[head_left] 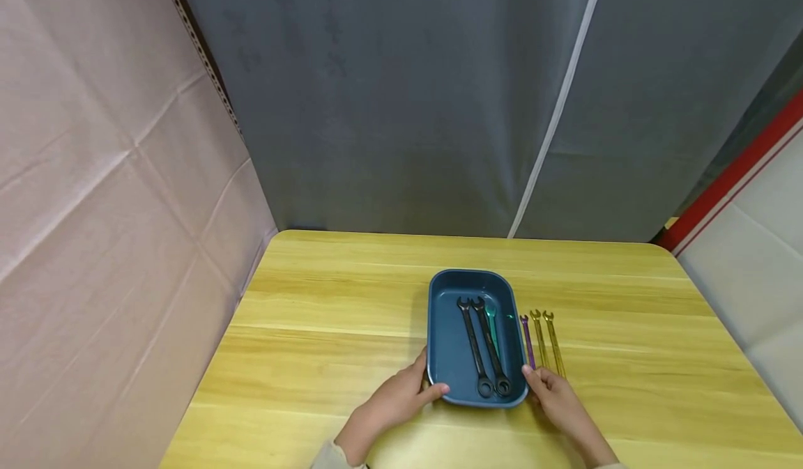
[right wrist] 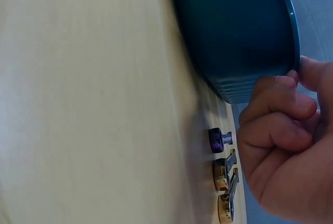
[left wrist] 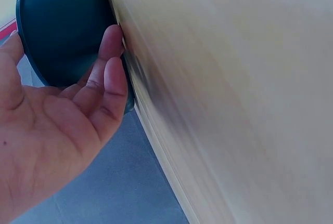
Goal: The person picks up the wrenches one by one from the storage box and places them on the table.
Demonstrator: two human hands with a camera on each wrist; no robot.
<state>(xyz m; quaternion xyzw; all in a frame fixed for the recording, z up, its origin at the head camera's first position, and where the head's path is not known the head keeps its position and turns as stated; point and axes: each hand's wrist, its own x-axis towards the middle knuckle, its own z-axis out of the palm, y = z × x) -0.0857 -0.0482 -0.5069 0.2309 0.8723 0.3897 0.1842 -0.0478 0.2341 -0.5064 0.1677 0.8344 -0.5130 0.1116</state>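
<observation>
A blue rectangular tray (head_left: 448, 343) stands near the middle of the wooden table, a hand at each near corner. My left hand (head_left: 399, 398) grips its near left corner, thumb over the rim and fingers along the outer wall. At the near right corner, my right hand (head_left: 558, 401) pinches the rim between thumb and curled fingers. Inside lie two black wrenches, a left one (head_left: 475, 347) and a right one (head_left: 492, 347), with a green wrench (head_left: 492, 326) partly behind the latter. Whether the tray's bottom touches the table is unclear.
Right of the tray, a purple wrench (head_left: 528, 340) and two gold wrenches, one nearer (head_left: 539, 336) and one farther right (head_left: 555, 343), lie side by side on the table (head_left: 314, 357). A grey curtain (head_left: 401, 106) hangs behind the table; pale sheeting (head_left: 125, 246) hangs at left.
</observation>
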